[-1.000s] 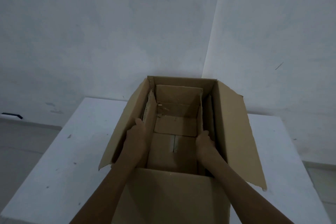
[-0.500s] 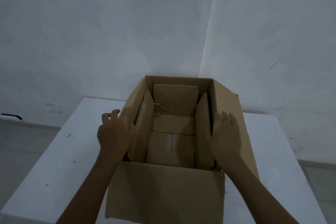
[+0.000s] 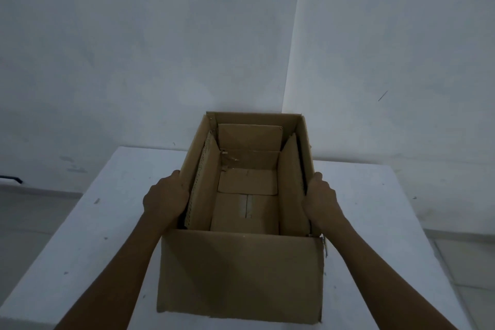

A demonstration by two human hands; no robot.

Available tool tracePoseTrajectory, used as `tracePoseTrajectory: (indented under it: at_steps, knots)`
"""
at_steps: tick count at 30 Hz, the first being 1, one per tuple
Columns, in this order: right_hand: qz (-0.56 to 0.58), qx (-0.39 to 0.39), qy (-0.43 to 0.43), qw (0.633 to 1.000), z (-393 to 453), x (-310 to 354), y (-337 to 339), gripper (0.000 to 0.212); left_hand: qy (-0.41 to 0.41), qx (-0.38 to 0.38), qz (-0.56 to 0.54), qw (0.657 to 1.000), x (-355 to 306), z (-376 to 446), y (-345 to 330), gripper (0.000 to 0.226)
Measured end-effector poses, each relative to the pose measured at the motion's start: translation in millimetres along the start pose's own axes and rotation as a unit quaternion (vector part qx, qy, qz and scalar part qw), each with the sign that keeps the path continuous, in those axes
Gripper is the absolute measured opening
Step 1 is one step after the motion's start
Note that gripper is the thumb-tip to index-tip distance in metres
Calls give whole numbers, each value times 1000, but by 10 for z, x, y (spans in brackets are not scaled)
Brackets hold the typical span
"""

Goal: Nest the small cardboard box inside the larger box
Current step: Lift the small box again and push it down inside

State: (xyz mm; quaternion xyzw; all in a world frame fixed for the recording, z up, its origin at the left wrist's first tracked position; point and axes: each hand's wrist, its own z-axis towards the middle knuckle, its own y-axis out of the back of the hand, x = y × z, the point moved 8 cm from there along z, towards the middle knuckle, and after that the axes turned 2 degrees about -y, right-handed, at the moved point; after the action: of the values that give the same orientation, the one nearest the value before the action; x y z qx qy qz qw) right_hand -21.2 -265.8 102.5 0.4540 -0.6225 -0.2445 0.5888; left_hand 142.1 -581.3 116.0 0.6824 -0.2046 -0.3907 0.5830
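The larger brown cardboard box (image 3: 241,276) stands open on the white table, its near wall facing me. Inside it sits the small cardboard box (image 3: 246,206), open-topped, with its side flaps standing upright along the big box's inner walls. My left hand (image 3: 166,198) presses flat against the outside of the big box's left wall. Against the outside of the right wall lies my right hand (image 3: 320,201). Both hands clasp the larger box from its sides; the fingers are mostly hidden behind the cardboard.
The white table (image 3: 101,222) stands in a corner of pale walls (image 3: 134,48), with bare tabletop on both sides of the box. Grey floor shows at the left and right edges.
My hands came out of the box, spread open beside it, and now press on its outer side walls. The big box's side flaps have swung upright.
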Motion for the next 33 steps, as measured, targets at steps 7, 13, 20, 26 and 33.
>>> tracePoseTrajectory:
  at_steps: [7, 13, 20, 26, 33]
  knots:
    - [-16, -56, 22, 998, -154, -554, 401, 10, -56, 12, -82, 995, -472, -362, -161, 22]
    - [-19, -89, -18, 996, -220, -1287, 914, 10, -91, 30, -98, 991, -1224, -574, -448, 23]
    - [-21, -97, -59, 993, 4, -2139, 1513, 9, -111, 30, -118, 986, -2253, -708, -808, 24]
    - [-23, -102, -70, 992, 396, -2802, 1892, 10, -86, 32, -131, 987, -3047, -743, -1078, 23]
    - [-30, -101, -51, 993, 838, -3148, 2164, 13, -58, 4, -143, 988, -3633, -741, -1267, 22]
